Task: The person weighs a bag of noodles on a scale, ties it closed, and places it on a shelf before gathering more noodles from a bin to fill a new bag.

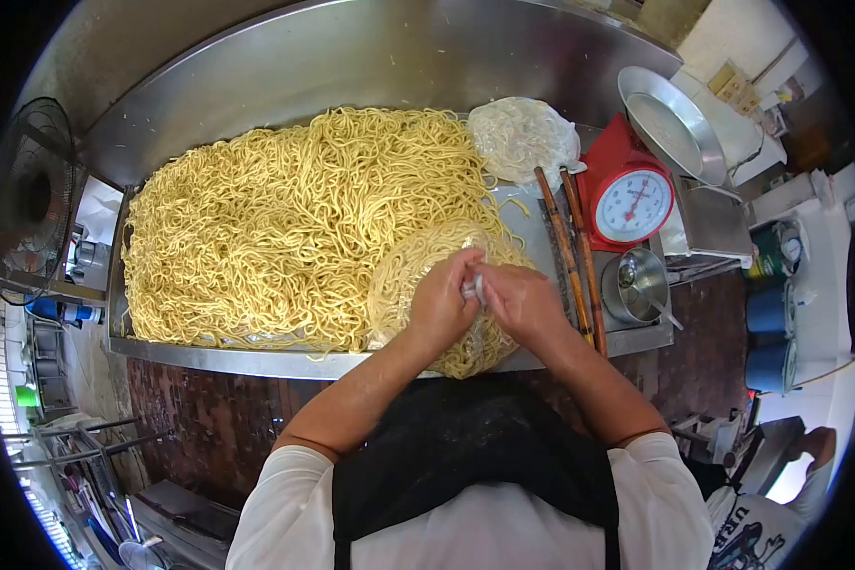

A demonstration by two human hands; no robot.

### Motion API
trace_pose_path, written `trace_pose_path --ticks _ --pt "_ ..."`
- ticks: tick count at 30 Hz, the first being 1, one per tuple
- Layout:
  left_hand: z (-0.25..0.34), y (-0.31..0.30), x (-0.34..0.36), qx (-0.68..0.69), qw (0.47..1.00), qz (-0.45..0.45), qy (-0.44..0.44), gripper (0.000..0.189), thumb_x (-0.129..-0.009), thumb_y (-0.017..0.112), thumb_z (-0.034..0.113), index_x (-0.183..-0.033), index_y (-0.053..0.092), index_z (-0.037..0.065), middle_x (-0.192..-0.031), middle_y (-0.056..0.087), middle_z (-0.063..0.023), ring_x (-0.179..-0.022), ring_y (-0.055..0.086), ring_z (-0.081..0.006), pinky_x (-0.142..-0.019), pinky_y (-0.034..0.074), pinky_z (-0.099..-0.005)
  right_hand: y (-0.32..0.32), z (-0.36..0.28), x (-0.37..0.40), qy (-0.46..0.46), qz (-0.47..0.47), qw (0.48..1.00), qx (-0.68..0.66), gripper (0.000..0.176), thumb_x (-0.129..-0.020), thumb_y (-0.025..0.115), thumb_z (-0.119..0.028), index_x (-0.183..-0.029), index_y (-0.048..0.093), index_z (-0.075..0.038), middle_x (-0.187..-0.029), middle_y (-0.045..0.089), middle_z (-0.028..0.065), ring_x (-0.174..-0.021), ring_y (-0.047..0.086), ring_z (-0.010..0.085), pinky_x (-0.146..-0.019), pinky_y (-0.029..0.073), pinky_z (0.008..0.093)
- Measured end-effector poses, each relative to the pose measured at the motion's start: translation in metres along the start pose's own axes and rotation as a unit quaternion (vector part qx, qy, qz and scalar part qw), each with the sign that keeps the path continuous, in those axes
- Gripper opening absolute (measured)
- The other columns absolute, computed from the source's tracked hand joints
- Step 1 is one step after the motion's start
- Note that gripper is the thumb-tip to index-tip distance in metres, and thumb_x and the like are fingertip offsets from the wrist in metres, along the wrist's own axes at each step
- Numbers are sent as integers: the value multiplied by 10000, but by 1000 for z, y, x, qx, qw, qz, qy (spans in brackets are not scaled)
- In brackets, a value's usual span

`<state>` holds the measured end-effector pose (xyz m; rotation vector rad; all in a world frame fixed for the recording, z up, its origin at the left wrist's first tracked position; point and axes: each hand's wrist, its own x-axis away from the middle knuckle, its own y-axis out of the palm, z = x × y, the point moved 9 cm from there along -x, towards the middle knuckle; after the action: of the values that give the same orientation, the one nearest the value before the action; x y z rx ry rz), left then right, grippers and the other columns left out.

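Note:
Both my hands meet over a clear plastic bag [399, 285] full of yellow noodles, at the tray's front edge. My left hand [443, 296] has its fingers closed on the gathered neck of the bag. Against it, my right hand [522, 302] also pinches the twisted plastic, its fingertips partly hidden. The bag sits upright against a wide heap of loose yellow noodles [256, 228], which spreads to the left across the metal tray [218, 358].
Right of the heap lie a bundle of clear plastic bags [524, 141] and two wooden sticks [562, 256]. Beyond them stand a red dial scale [633, 204] with a metal pan [674, 123] and a metal pot [635, 296]. A fan [30, 199] is far left; another person [760, 522] is at lower right.

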<state>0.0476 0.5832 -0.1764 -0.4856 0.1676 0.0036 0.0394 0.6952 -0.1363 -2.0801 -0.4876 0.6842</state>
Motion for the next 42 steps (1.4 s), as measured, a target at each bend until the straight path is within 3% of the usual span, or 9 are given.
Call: trace_pose_path --ticks 4,6,21,26,33,36,38,40,42 --pt "21 -2 12 -77 983 50 157 384 -749 657 -11 -1126 617 53 -877 609 -145 -825 604 -347 -704 494 -434 23 48 -4 109 -102 989 7 174 -978 528 -175 -997 661 -65 -788 632 112 -699 635 271 -637 515 387" --pt "20 3 10 -96 982 27 158 358 -719 647 -44 -1065 634 44 -850 591 -146 -813 599 -340 -688 486 -432 46 61 13 279 -258 866 -326 258 -1000 511 -194 -1121 663 -25 -775 633 31 -672 603 132 -630 502 278" --pt "12 -3 8 -55 984 71 154 244 -744 660 -22 -981 627 31 -900 612 -140 -830 615 -329 -740 501 -413 47 51 15 304 -132 777 -536 295 -1015 530 -168 -1276 519 -32 -837 591 14 -681 554 74 -627 496 237" --pt "12 7 2 -33 993 -93 65 165 -733 628 8 -897 630 19 -883 606 -166 -900 595 -381 -788 474 -479 48 36 11 214 -102 845 -479 275 -1004 578 -210 -1203 578 -20 -848 634 24 -705 587 96 -641 497 264" --pt "10 -57 20 -214 960 -26 178 98 -740 598 -5 -832 625 10 -1015 659 -183 -962 606 -391 -824 488 -456 44 82 34 251 -55 941 -219 288 -921 716 -308 -801 641 -57 -640 573 -21 -592 485 83 -538 423 297" --pt "-19 -22 17 213 962 -135 -102 104 -865 627 41 -961 666 25 -1130 680 -106 -1013 636 -220 -883 498 -336 38 68 40 231 -142 926 -262 302 -883 748 -318 -780 628 -60 -633 593 21 -566 492 129 -542 436 319" --pt "-11 -4 6 309 939 -96 -116 213 -877 619 13 -1090 629 17 -1121 670 -82 -1014 617 -168 -881 494 -303 31 46 39 210 -228 905 -292 283 -868 758 -305 -798 627 -64 -667 604 40 -565 509 158 -554 445 327" --pt "-17 7 -5 313 947 -32 -69 434 -895 601 -7 -1322 529 12 -1128 657 -72 -984 619 -140 -871 494 -270 -18 -8 16 -63 -51 973 -215 196 -849 755 -253 -891 668 -82 -814 668 65 -688 622 239 -629 504 346" --pt "-23 16 -5 225 973 -22 -47 423 -887 602 11 -1307 548 17 -1068 678 -125 -959 649 -199 -858 508 -307 -29 -13 4 -86 22 987 -134 183 -850 743 -230 -952 683 -91 -894 683 67 -780 647 268 -683 524 354"
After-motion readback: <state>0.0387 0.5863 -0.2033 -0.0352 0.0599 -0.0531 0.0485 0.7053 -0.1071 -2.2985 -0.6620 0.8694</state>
